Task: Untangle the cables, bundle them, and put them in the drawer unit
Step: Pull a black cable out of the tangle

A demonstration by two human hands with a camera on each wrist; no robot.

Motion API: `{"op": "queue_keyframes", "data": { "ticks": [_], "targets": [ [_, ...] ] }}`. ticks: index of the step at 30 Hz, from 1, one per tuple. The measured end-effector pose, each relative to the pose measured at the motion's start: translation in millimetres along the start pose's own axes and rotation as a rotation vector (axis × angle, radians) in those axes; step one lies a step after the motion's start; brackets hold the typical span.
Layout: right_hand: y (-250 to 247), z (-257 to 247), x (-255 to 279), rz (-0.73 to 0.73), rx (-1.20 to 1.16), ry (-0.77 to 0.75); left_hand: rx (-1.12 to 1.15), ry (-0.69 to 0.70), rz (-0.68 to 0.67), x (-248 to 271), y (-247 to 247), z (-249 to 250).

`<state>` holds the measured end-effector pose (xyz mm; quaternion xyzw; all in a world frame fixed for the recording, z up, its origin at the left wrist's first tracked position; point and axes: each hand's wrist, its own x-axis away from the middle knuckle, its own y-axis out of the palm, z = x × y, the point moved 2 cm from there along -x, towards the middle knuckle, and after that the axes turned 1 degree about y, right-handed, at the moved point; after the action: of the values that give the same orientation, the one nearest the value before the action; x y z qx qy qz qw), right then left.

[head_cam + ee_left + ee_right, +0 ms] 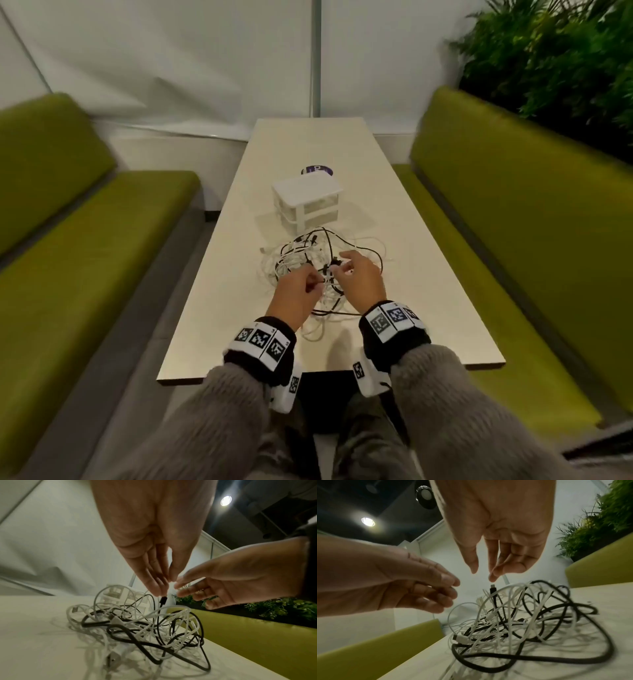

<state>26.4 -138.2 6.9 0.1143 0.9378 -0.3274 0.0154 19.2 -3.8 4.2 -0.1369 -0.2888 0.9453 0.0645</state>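
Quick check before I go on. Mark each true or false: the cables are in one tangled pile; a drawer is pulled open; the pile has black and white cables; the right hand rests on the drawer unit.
1. The cables lie in one tangled pile on the table. True.
2. A drawer is pulled open. False: both drawers of the drawer unit look shut.
3. The pile has black and white cables. True.
4. The right hand rests on the drawer unit. False: it hovers over the pile, just above an upright black plug.

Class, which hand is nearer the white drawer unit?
Right, slightly. The right hand reaches farther across the cables toward the drawer unit; the left hand hangs back, nearer the person.
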Motion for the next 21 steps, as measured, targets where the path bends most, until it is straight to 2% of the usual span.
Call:
{"op": "queue_keyframes", "data": {
  "ticks": [4, 8, 12, 15, 18, 21],
  "targets": [
    [13.4, 3.3, -22.9, -0.03, 0.118, 0.062, 0.075, -0.012, 0.109, -21.7, 13.7, -0.8],
    [16.2, 10.9, -31.9, 0.008, 0.115, 0.074, 0.111, -0.007, 0.084, -42.1, 31.4, -8.5],
    [5.6, 24.2, -36.3, 0.092, -0.063, 0.132, 0.167, -0.03, -0.059, -50.0, 36.5, -9.0],
    [-2.5, 22.7, -37.5, 0.096, -0.194, 0.116, 0.109, -0.04, -0.167, -51.3, 38.7, -9.9],
    [-8.2, 19.1, -35.0, 0.099, -0.327, 0.107, 0.086, -0.045, -0.136, -48.0, 35.0, -14.7],
    [-13.2, 25.5, -28.8, 0.111, -0.536, 0.18, 0.021, -0.01, -0.089, -44.6, 31.7, -21.5]
  ]
}}
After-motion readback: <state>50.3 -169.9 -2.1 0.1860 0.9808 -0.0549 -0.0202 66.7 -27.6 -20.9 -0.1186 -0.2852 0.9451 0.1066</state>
